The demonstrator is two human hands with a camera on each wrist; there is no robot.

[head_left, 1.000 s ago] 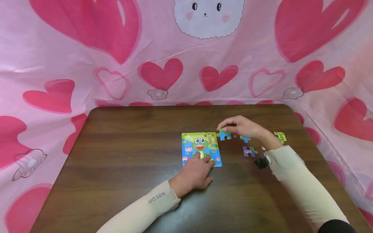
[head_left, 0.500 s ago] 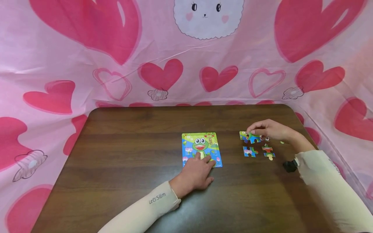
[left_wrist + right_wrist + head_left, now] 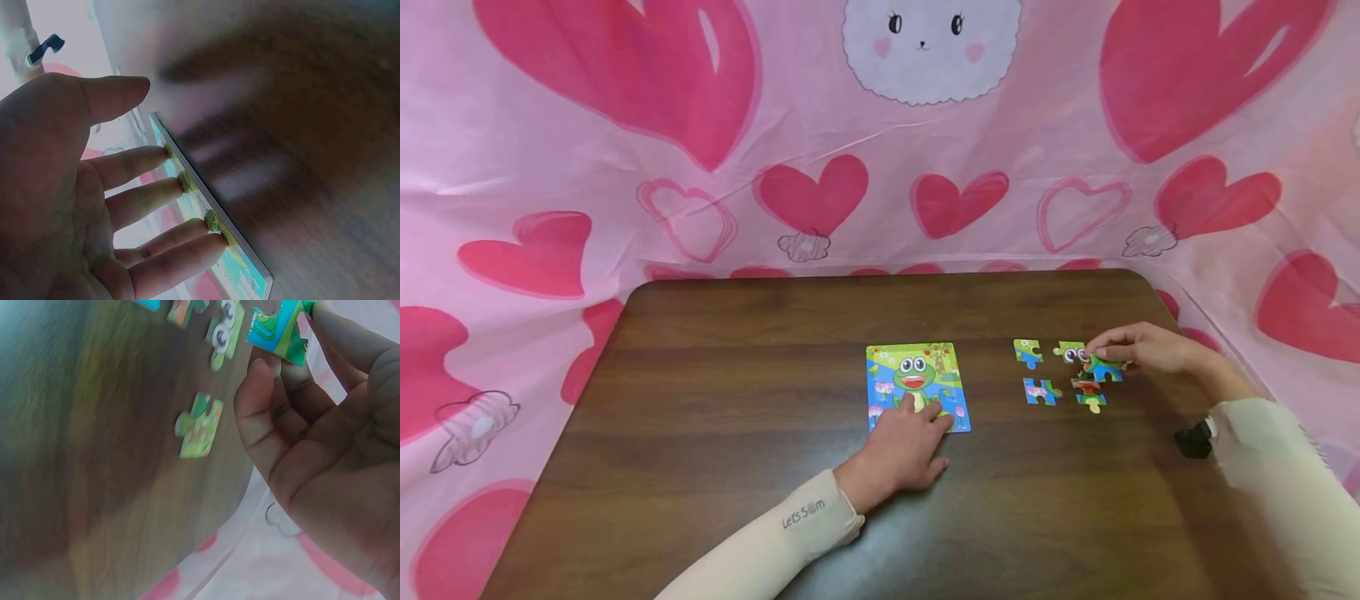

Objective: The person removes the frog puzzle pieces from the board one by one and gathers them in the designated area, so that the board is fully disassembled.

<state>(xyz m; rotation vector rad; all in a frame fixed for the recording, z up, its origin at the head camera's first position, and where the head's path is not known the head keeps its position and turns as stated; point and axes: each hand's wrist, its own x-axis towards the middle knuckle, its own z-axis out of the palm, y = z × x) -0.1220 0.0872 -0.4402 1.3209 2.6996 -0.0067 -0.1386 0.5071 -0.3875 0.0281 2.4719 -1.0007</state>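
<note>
A square frog picture board (image 3: 917, 362) lies on the table, with several fingertips of my left hand (image 3: 898, 450) resting on its lower part. In the left wrist view those fingers are extended on the board (image 3: 247, 272) and the thumb stands apart. My right hand (image 3: 1153, 348) pinches a blue and green puzzle piece (image 3: 1107, 371) between thumb and fingers, just right of the piece with the frog's eyes (image 3: 1070, 352). From the right wrist, the held puzzle piece (image 3: 275, 331) shows a leaf-like drawing, and a green piece with a knob (image 3: 201, 428) lies below it on the table.
Left of the right hand lie a flower-corner piece (image 3: 1027, 352) and a pink-lotus piece (image 3: 1041, 392). The frog's mouth-and-belly piece (image 3: 1090, 398) lies nearer me. The brown wooden table (image 3: 722, 400) reaches back to a pink heart-print cloth (image 3: 895, 133).
My right hand has carried the puzzle piece rightward from beside the frog board, past the flower-corner piece to the right of the eyes piece. My left hand has stayed on the board.
</note>
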